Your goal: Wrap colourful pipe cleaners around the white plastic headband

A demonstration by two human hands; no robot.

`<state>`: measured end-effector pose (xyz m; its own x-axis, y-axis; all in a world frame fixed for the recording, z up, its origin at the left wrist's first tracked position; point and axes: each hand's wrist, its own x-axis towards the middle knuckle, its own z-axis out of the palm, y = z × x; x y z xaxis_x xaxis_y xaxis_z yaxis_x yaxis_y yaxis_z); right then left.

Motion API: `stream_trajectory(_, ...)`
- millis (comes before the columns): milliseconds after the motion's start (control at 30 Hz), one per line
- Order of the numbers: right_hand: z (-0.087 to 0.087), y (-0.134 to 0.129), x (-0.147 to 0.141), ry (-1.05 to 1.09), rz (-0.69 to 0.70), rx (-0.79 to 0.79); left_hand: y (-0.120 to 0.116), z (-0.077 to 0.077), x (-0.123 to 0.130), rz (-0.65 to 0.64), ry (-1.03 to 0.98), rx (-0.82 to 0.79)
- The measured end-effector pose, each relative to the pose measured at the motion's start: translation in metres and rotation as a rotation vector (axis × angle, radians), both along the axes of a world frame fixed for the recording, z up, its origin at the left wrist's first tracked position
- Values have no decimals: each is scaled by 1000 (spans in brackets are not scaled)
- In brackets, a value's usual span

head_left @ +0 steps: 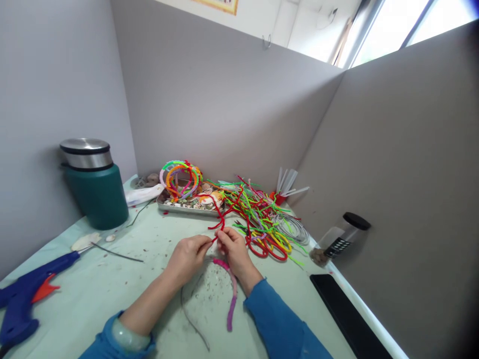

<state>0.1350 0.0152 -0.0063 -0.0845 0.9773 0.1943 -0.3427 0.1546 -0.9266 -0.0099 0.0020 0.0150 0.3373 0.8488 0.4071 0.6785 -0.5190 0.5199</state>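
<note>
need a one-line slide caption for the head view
Left hand and right hand pinch a red pipe cleaner above the table, a glue gun lying at left.

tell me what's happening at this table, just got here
A person is pinching a red pipe cleaner with the fingertips of both their left hand and right hand. Just below them in view is a pink-and-purple fuzzy strip. Past the hands sit a tray of shells and a tangled pile of colourful pipe cleaners. A blue glue gun lies off to the left.
</note>
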Motion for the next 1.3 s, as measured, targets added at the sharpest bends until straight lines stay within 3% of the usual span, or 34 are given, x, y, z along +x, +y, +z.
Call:
stream_trajectory(433, 1, 13, 10, 327, -174, -106, 0, -3, -2, 29, 194, -35)
stream_trajectory(967, 3, 21, 36, 366, -322, -109, 2, 1, -12, 227, 361, -33)
stream_trajectory(1300, 4, 28, 59, 465, -353, -102, 5, 1, -17, 222, 432, -65)
